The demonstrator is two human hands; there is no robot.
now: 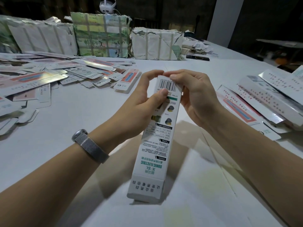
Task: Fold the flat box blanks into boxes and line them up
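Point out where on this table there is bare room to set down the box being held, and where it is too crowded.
Bare table lies between the flat blanks on the left and the folded boxes on the right, around the box held by left hand and right hand. More bare room sits ahead, before the wrapped bundles. Both side piles are crowded.

Glossy printed cardboard box [157, 128], shiny foil-faced flat blanks [49, 77], metal mesh watch strap [90, 145], smooth white table [82, 115].

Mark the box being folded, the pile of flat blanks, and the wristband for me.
box [157, 138]: head view, middle of its printed face.
pile of flat blanks [49, 76]: head view, top of the heap at left.
wristband [90, 145]: head view, mesh strap on the left wrist.
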